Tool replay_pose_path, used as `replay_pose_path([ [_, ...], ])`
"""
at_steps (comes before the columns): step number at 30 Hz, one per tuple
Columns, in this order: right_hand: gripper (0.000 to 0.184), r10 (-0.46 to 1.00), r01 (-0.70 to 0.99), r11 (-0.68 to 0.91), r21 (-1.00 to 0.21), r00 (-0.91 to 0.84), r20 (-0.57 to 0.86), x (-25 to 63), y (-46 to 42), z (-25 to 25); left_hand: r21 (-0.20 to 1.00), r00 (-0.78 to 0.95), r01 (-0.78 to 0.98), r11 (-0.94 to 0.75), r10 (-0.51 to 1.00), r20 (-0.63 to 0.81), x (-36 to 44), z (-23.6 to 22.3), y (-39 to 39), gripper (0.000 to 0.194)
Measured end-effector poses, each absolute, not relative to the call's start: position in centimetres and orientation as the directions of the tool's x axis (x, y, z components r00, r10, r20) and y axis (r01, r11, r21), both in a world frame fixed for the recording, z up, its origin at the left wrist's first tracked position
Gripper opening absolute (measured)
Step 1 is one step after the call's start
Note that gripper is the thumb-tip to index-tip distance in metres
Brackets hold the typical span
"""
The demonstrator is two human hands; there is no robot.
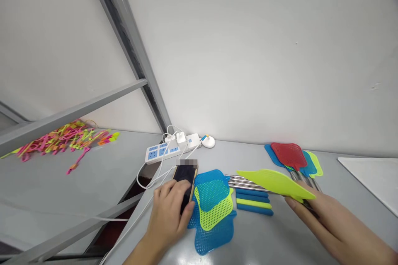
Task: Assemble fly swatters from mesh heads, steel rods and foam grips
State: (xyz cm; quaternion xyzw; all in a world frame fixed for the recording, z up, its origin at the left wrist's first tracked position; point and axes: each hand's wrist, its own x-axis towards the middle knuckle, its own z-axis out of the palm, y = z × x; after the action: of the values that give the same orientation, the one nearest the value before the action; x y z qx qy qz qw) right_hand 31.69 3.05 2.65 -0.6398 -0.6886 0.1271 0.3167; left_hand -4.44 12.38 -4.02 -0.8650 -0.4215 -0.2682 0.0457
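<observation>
My left hand curls over a dark-screened phone lying on the table, thumb at its right side and fingers across its lower part. Beside the phone overlap several fly swatter heads, with a blue one at the front and a yellow-green one above it. Their metal rods and the blue and yellow-green grips point right. My right hand is closed around a yellow-green fly swatter, raised above the table with its head tilted nearly edge-on.
Behind my right hand lies another group of swatters, a red one on top. A white power strip with plugs and cables sits against the wall, near a round white device. Colourful cords cover part of the left table, beyond a grey metal frame.
</observation>
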Motion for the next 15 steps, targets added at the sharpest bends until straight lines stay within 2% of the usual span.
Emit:
replay_pose_path([
  [3,0.020,0.975,0.806,0.208,-0.555,-0.129,0.179,31.0,3.3,2.6,0.201,0.540,0.641,-0.741,0.621,0.568,-1.0,-2.8,12.0,0.043],
  [6,0.021,0.959,0.797,0.285,-0.532,-0.237,0.158,29.9,3.4,2.7,0.286,0.560,0.459,-0.841,0.524,0.642,3.3,-1.2,11.4,0.057],
  [7,0.021,0.952,0.793,0.305,-0.527,-0.262,0.156,29.7,3.4,2.8,0.331,0.568,0.373,-0.867,0.496,0.657,4.6,-0.8,11.3,0.053],
  [8,0.022,0.947,0.790,0.319,-0.524,-0.279,0.156,29.6,3.3,2.9,0.391,0.563,0.270,-0.880,0.474,0.677,5.6,-0.5,11.2,0.035],
  [10,0.020,0.946,0.788,0.322,-0.525,-0.287,0.148,29.9,3.1,2.9,0.539,0.484,0.147,-0.829,0.535,0.692,7.0,-0.2,11.1,0.009],
  [12,0.018,0.956,0.800,0.292,-0.524,-0.249,0.152,30.8,2.9,2.9,0.704,0.336,0.132,-0.698,0.700,0.631,7.2,-0.3,11.5,0.016],
  [15,0.017,0.970,0.825,0.239,-0.511,-0.179,0.166,32.7,2.6,2.5,0.896,0.137,0.130,-0.425,0.903,0.408,6.6,-0.7,12.5,0.022],
])
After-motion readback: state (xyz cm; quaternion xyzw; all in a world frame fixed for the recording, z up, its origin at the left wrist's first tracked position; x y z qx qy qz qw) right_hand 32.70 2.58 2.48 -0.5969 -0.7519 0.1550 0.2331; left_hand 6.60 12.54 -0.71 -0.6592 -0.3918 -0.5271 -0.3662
